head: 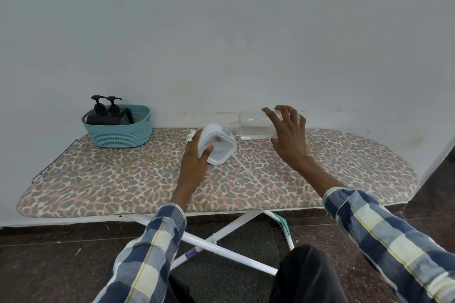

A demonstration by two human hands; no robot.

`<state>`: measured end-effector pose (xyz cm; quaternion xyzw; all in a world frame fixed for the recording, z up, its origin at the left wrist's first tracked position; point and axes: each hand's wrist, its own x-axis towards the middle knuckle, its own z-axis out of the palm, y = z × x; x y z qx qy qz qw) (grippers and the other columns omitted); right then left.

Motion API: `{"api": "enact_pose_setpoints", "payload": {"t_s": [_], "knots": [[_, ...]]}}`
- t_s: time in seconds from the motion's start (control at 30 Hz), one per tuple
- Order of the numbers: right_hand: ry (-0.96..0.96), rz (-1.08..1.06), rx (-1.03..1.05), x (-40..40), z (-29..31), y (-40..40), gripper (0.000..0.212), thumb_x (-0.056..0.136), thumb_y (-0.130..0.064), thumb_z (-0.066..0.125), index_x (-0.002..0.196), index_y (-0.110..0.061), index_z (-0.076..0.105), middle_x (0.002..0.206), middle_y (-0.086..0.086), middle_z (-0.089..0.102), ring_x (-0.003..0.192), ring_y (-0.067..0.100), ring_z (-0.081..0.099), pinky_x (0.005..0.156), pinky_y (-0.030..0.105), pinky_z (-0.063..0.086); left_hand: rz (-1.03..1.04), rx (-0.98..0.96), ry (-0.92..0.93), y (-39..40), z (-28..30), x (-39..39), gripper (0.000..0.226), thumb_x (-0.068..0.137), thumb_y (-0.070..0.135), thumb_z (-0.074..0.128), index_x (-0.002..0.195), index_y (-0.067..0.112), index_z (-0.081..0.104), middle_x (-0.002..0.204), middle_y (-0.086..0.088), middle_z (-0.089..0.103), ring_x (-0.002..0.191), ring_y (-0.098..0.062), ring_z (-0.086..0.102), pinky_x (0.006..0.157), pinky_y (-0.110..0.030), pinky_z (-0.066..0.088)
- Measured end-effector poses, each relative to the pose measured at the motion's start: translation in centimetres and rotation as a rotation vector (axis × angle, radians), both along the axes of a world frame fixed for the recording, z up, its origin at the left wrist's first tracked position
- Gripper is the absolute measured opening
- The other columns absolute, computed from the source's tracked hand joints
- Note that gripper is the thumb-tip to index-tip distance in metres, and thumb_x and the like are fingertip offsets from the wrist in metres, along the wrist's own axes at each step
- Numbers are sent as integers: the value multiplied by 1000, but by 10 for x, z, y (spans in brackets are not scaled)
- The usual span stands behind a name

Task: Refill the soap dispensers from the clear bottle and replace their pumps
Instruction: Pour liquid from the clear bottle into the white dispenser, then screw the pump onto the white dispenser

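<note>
A white square soap dispenser [219, 144] stands tilted on the leopard-print ironing board [123, 179], its top open. My left hand [195, 155] grips its left side. My right hand [290, 135] holds the clear bottle [253, 125] on its side, with the neck pointing left at the dispenser's opening. A white pump head [191, 135] lies just behind my left hand, and its thin tube [246, 170] runs across the board to the right of the dispenser.
A teal basket [118, 128] at the board's back left holds two black pump dispensers [105, 112]. A pale wall rises right behind the board. White crossed legs [221, 241] and dark floor lie below the front edge.
</note>
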<state>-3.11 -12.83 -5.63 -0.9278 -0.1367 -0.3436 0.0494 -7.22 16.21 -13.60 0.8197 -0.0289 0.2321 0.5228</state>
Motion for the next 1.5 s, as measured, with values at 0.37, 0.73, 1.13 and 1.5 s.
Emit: {"api": "enact_pose_setpoints", "payload": {"t_s": [0.37,0.73,1.13,1.5], "knots": [[192,-53,416,-5,-46,16,96,78,-45,90,157,-28,40,144,5,53,132,32,52,108,56,44,27,6,14,1,0,1,59,111,37,60,165,23,41,160,-4,52,141,-24,54,116,-47,49],[297,36,1004,-6,-60,21,96,75,-51,94,148,-20,41,137,5,65,123,23,64,101,41,54,78,55,19,3,-4,5,54,111,41,59,159,27,38,139,-3,64,115,-22,66,93,-36,56],[-141,0,944,-28,-66,33,40,110,-43,54,134,-14,43,128,4,46,125,27,49,125,28,17,83,96,76,-2,-1,2,46,114,45,48,154,23,42,123,4,67,104,-20,70,76,-25,52],[326,313,869,-34,-63,136,72,107,-46,60,161,-8,32,156,10,41,145,25,36,123,43,34,173,243,27,-7,3,0,37,116,33,46,142,9,57,133,-10,58,124,-27,51,109,-50,44]]}}
